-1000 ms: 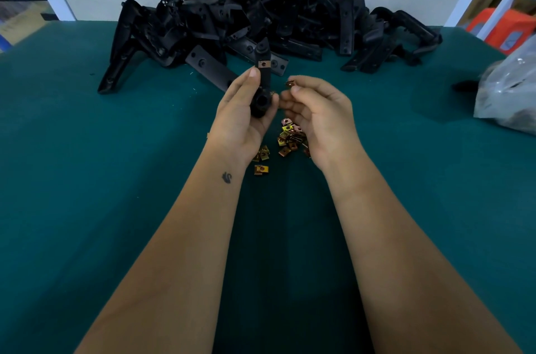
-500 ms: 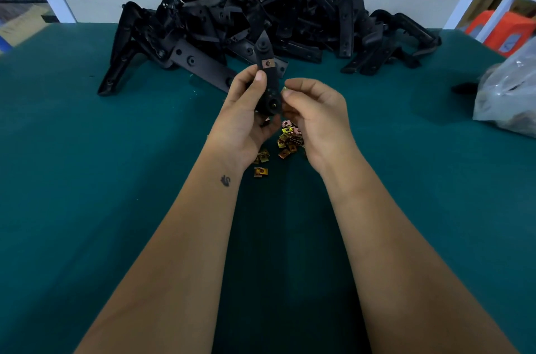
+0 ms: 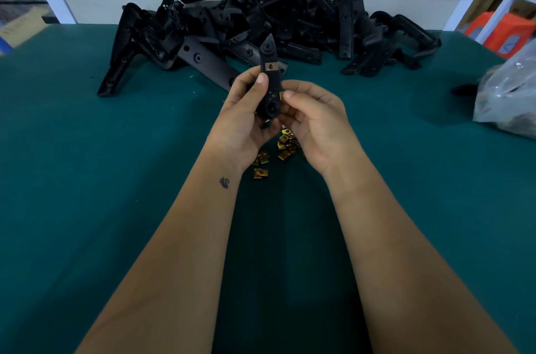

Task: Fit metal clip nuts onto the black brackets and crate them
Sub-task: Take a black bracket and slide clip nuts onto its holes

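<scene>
The left hand [image 3: 242,118] grips a bracket [image 3: 269,78] upright above mid-table [image 3: 87,179], one clip [image 3: 271,66] already fitted; the right hand [image 3: 316,118] pinches a second clip [image 3: 281,95] against its edge; loose clips [image 3: 285,144] lie beneath; the bracket pile [image 3: 261,23] fills the far edge.

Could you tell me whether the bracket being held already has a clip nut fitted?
Yes, the bracket in the left hand carries one clip nut near its top.

Green table [image 3: 101,179]: brackets [image 3: 290,20], clip nuts [image 3: 285,144], bag [image 3: 510,98]
</scene>
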A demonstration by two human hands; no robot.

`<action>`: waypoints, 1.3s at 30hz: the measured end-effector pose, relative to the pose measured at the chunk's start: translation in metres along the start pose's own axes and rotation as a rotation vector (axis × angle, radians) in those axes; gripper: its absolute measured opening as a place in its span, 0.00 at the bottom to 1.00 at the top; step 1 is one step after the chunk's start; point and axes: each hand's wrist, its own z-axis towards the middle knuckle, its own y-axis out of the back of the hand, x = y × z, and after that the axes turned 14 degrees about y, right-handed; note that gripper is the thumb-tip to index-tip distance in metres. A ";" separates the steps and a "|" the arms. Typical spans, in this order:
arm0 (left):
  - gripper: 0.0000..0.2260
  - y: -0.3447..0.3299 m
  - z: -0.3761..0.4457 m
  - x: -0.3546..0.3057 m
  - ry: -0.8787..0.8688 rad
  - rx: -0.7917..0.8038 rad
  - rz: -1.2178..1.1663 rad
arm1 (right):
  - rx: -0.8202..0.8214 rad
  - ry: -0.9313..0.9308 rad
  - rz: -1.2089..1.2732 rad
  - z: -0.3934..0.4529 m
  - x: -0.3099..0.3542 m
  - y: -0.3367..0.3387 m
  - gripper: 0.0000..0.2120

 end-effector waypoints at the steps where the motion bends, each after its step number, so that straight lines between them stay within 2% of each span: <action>1: 0.07 0.000 0.000 0.000 -0.003 -0.003 0.004 | 0.002 0.003 -0.014 0.000 0.000 0.000 0.08; 7: 0.04 0.001 0.003 0.001 -0.036 -0.025 -0.011 | -0.048 0.041 -0.173 0.000 -0.004 -0.005 0.07; 16: 0.04 0.000 0.004 0.003 -0.068 -0.030 0.019 | -0.115 0.028 -0.133 0.000 -0.007 -0.007 0.07; 19: 0.06 0.002 0.005 0.002 -0.064 0.037 0.017 | -0.131 0.003 -0.020 0.001 -0.006 -0.006 0.07; 23: 0.14 0.005 0.004 0.000 -0.053 0.166 0.008 | -0.164 0.005 0.072 0.003 -0.002 -0.001 0.07; 26: 0.18 0.006 0.004 0.001 -0.068 0.196 0.045 | -0.156 -0.003 0.046 0.004 0.000 0.001 0.06; 33: 0.18 0.007 0.003 0.001 -0.106 0.173 0.035 | -0.106 -0.054 0.021 0.004 -0.001 0.002 0.04; 39: 0.19 0.008 0.001 0.000 -0.098 0.162 0.004 | -0.030 -0.043 -0.020 0.001 0.001 0.002 0.09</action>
